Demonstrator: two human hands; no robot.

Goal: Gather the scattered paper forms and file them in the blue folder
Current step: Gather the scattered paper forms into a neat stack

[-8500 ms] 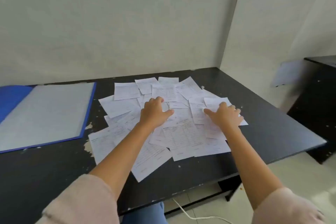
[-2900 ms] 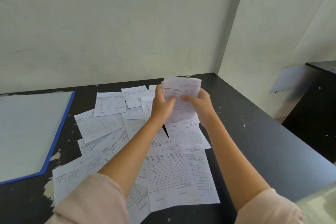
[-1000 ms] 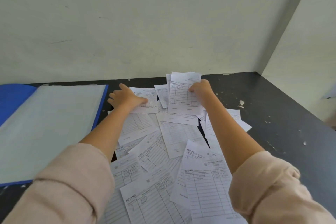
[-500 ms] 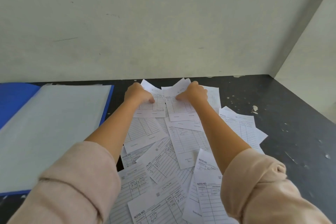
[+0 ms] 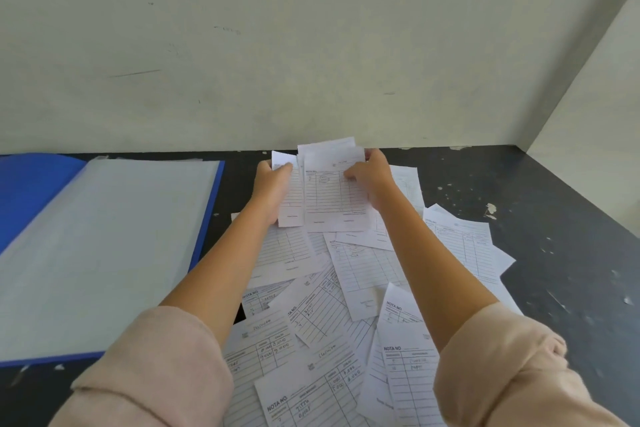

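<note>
Both hands were pressing paper down half a second ago. Now, at 12 o'clock, the left hand point(image 5: 273, 185) pinches one form point(image 5: 290, 199) and the right hand point(image 5: 373, 177) pinches a small stack point(image 5: 330, 199), lifted upright. Loose forms point(image 5: 304, 388) at 6 o'clock read "NOTA NO." The blue folder point(image 5: 31, 191) lies open at 9 o'clock.

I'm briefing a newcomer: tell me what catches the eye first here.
The left hand and right hand grip a small stack of forms near the wall. Loose forms litter the dark table nearer the person, and the blue folder lies open on the left.
</note>
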